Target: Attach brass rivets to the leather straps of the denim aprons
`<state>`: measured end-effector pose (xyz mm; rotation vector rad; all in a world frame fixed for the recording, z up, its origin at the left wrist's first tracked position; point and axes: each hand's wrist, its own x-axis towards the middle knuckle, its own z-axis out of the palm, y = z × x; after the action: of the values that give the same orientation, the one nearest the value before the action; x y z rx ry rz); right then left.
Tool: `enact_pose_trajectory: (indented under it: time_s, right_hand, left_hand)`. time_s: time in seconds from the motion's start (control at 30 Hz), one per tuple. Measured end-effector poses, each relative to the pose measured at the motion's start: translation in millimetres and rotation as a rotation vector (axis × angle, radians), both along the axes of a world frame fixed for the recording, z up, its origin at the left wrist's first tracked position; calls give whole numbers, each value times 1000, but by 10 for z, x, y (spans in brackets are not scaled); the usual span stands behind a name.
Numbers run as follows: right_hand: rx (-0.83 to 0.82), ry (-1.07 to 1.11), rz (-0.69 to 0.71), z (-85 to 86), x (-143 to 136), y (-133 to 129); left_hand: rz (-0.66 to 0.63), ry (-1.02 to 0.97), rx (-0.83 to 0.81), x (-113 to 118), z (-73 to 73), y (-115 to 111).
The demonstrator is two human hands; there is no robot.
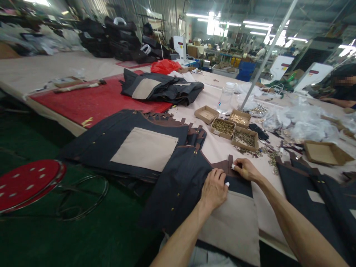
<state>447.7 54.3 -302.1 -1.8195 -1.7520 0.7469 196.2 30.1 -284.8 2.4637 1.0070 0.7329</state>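
Forearms [182,231] lying nearest. We are resting left hand [214,188] on apron [233,226], fingers loosely parted, holding nothing; bunching right hand [246,170] at brown strap [230,161], hold unclear. Strap lying just left of right fingertips, nearer right hand, long axis pointing away from us.

No readable text anywhere. Clear plastic bottle [226,97]: small blue-and-red label, lettering too small. White upright machine head at the back [180,48] and two tilted white machine heads on the right [281,68] [313,76]: small yellow stickers, illegible.
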Motion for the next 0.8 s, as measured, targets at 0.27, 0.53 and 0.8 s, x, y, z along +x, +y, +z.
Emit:
enact_pose_trajectory:
  time_s: [0.27,0.53,0.8]
  right_hand:
    - [-81,71,-40,-52,12,87]
    - [-269,200,-73,55,109,242]
    - [-442,4,-78,21,162,573]
  left_hand:
    - [1,10,9,-3,9,-10]
    - [2,-4,2,-4,15,-9]
    - [-8,0,-10,16,-8,24]
